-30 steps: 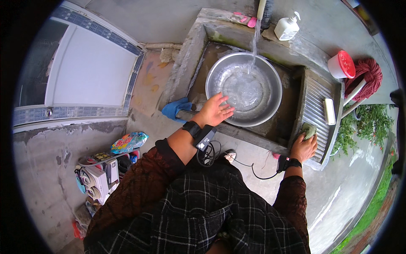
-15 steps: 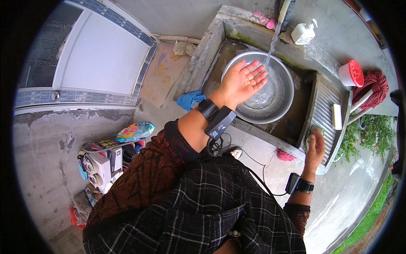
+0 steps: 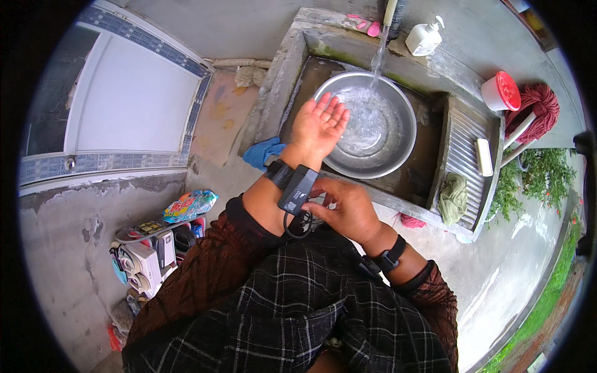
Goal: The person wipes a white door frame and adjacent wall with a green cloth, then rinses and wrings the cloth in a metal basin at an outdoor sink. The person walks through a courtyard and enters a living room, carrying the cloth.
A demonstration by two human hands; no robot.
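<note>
The left hand (image 3: 319, 129) is palm up, fingers loosely extended, by the left side of a metal basin (image 3: 404, 146) — water (image 3: 377, 59) pours into it from a pipe (image 3: 390, 12). The right hand (image 3: 351, 212) is at a black box (image 3: 298, 190) strapped near the left wrist. A green cloth (image 3: 454, 198) lies on the ribbed washboard (image 3: 463, 130) — near a white bar (image 3: 484, 157). A blue cloth (image 3: 263, 152) drapes the sink's (image 3: 264, 102) near left corner.

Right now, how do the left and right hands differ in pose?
The left hand is open, palm up; the right hand shows its back, fingers curled beside a black box. The left hand points forward, the right hand leftward. Both are bare, each with a black wrist strap.
</note>
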